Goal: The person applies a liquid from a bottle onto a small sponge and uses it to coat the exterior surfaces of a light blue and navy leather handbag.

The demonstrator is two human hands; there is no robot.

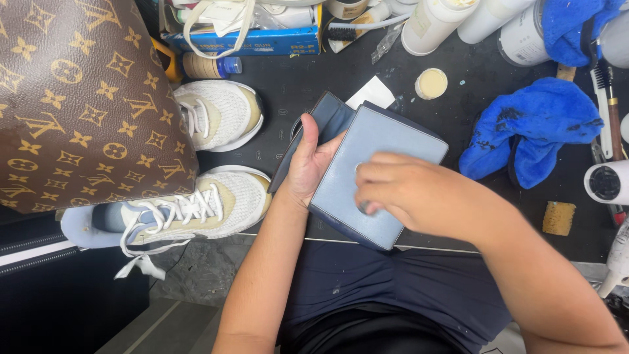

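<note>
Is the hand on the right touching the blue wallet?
Touching. The head view shows the right hand with its fingers pressed flat on the blue wallet, while the left hand grips its edge.

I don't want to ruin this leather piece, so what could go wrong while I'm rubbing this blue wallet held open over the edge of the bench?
1. The blue wallet is propped only by the left hand at its fold, partly past the bench edge; hard pressure from the right hand could twist or drop it.
2. The stained blue cloth lies close by; contact might smear the leather.
3. The open round tin could get knocked.
</note>
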